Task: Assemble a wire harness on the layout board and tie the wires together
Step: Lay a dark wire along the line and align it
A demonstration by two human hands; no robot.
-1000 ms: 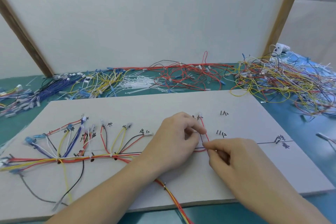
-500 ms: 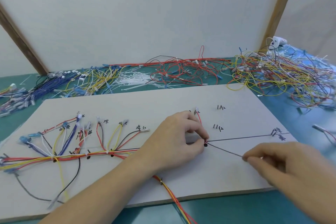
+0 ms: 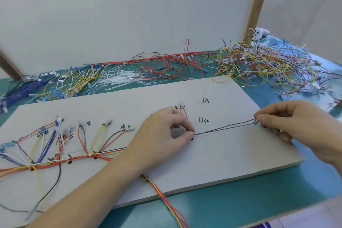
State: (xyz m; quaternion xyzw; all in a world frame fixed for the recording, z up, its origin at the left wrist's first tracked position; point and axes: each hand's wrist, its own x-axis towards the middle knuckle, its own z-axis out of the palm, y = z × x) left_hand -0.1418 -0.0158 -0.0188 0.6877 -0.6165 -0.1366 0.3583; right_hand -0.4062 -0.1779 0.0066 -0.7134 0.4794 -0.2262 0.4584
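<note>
green matting covers the bench under a pale layout board (image 3: pixel 212 163), with a white partition behind and loose wire heaped along the back edge.

head view: the left hand (image 3: pixel 162 135) pinches a grey wire (image 3: pixel 224 129) down onto the board near its middle, thumb and forefinger closed on it just beside a black peg mark. the right hand (image 3: pixel 288 122) pinches the far end of the same wire at the pins near the board's right edge, fingers curled round it. between the 2 hands the wire runs as 2 close strands, fairly taut and low over the board. a red wire (image 3: pixel 185 113) rises from under the left fingers to a white connector by a handwritten label. the tied harness (image 3: pixel 74 157) lies across the board's left half.

to do this step well, the left pinch should likely hold the junction fixed while the right hand keeps light, even tension and seats the end squarely at the pins, so the strands follow the drawn line without slack or crossing. pulling too hard risks dragging the red wire off its mark.

hard to make out: the right fingers hide the wire's end and whether it carries a connector. the left hand covers the junction itself. labels are too small to read surely. the harness runs off the left and bottom edges.
</note>
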